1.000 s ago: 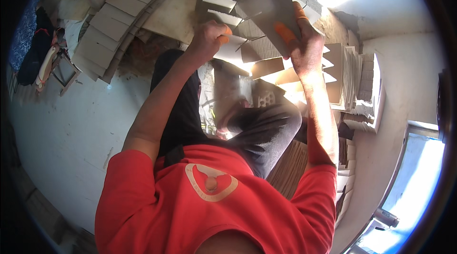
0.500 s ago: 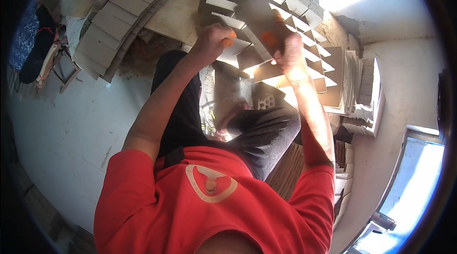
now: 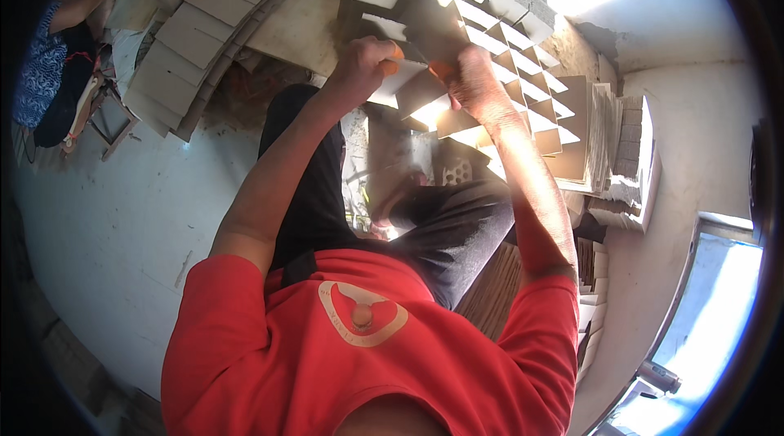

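In front of me is a grid of interlocking cardboard dividers (image 3: 513,56), its upright pieces lit brightly on the right side. A broad, shaded cardboard strip (image 3: 431,15) runs along its left part. My right hand (image 3: 478,86) is closed on the near end of that strip, with orange covers on its fingertips. At the left near edge of the grid, my left hand (image 3: 361,64) is curled closed, thumb and finger together against a cardboard divider piece (image 3: 382,28). Its fingertips also wear orange covers, and what lies between them is partly hidden.
Slotted cardboard strips (image 3: 192,44) lie in overlapping rows at the upper left. More cardboard sheets (image 3: 600,138) are stacked at the right by the wall. Another person's arm (image 3: 90,7) shows at the far upper left, near a small stool frame (image 3: 110,122).
My right hand has moved left and a little nearer to my left hand, and its fingers have closed in. The broad strip has shifted with it. The other person's arm shows more.
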`<control>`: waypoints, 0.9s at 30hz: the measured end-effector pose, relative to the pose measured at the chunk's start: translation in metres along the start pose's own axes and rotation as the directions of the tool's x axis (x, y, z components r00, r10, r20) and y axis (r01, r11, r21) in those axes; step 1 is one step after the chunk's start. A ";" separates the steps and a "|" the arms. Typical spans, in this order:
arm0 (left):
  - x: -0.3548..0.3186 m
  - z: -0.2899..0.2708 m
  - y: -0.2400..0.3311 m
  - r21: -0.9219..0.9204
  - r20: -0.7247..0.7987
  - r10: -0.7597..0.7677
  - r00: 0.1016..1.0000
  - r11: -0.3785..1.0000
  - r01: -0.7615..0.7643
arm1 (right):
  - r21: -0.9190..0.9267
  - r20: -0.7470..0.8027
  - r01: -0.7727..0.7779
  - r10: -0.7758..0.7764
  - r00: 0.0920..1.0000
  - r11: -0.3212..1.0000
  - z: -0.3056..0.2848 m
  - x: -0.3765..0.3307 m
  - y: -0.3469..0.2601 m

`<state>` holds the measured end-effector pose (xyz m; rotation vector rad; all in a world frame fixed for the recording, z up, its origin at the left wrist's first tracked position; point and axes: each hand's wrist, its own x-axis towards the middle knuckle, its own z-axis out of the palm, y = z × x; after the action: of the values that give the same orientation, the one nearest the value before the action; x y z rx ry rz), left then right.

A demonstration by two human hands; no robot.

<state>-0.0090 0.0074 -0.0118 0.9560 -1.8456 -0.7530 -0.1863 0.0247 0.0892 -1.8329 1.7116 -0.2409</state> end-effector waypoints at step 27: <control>0.085 0.004 -0.009 0.479 0.359 0.143 0.922 0.820 -0.313 | -0.198 -0.210 0.357 -0.395 0.894 0.913 -0.001 0.016 0.077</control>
<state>-0.0354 -0.0692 0.0165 0.9569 -2.4732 -0.2403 -0.2497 0.0110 0.0442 -2.3313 1.5500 -0.5280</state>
